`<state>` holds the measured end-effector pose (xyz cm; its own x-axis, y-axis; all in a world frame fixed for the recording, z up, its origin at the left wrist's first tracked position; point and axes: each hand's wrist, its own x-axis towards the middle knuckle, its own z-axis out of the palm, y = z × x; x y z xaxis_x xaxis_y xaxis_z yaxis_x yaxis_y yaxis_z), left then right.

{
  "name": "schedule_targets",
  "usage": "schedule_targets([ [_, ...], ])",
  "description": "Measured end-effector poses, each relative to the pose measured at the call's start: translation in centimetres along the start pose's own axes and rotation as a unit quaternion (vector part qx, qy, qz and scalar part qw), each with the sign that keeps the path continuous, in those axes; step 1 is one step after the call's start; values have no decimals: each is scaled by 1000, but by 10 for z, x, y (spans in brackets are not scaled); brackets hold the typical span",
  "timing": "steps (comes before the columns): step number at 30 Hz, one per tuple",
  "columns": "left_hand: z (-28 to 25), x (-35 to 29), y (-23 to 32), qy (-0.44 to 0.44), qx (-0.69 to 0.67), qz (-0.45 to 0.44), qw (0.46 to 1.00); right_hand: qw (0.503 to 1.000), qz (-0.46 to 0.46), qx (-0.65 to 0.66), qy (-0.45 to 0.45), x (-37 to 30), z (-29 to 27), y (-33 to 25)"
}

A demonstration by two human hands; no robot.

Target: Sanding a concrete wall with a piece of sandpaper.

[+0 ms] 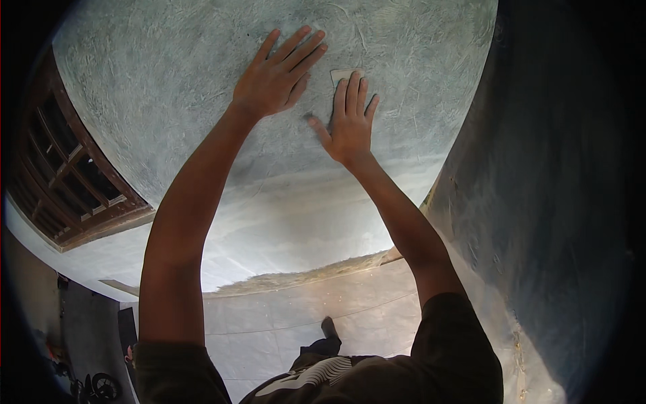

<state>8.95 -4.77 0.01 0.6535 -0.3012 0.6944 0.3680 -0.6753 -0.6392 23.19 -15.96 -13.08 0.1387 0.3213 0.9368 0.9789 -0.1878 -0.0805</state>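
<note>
A grey, rough-textured plastered wall (168, 81) fills the upper middle of the view. Against it lies my left hand (270, 81), palm down, fingers stretched out and apart, with nothing seen in it. To the right and slightly lower, my right hand (351, 128) presses a pale rectangular piece of sandpaper (337, 75) flat to the wall. Its fingers are stretched over the sheet; only the upper edge and left corner of the sheet show, the rest being hidden beneath them. Both arms are raised and reach forward.
A brown wooden window frame with dark panes (67, 161) is set in the wall at left. A dark wall surface (558, 168) stands at right. Below are light floor tiles (269, 323) and one of my feet (328, 328). A motorbike wheel (105, 386) shows at lower left.
</note>
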Motion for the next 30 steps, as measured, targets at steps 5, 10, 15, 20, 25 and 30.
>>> schedule_targets([
  [5,5,5,3,-2,36,1,999,997,-21,-14,66,57,-14,2],
  [10,2,-4,6,-3,10,-17,1000,999,11,-11,28,27,-9,-10],
  [15,9,-3,6,19,21,-15,999,999,-17,-20,32,38,-12,-6],
  [20,11,-1,6,38,-12,-15,999,992,-104,-18,72,54,-8,11],
  [25,9,-2,9,11,39,-18,999,995,-98,4,28,23,0,8],
  [30,14,-5,7,41,0,-19,999,995,-68,3,74,59,-6,-3],
])
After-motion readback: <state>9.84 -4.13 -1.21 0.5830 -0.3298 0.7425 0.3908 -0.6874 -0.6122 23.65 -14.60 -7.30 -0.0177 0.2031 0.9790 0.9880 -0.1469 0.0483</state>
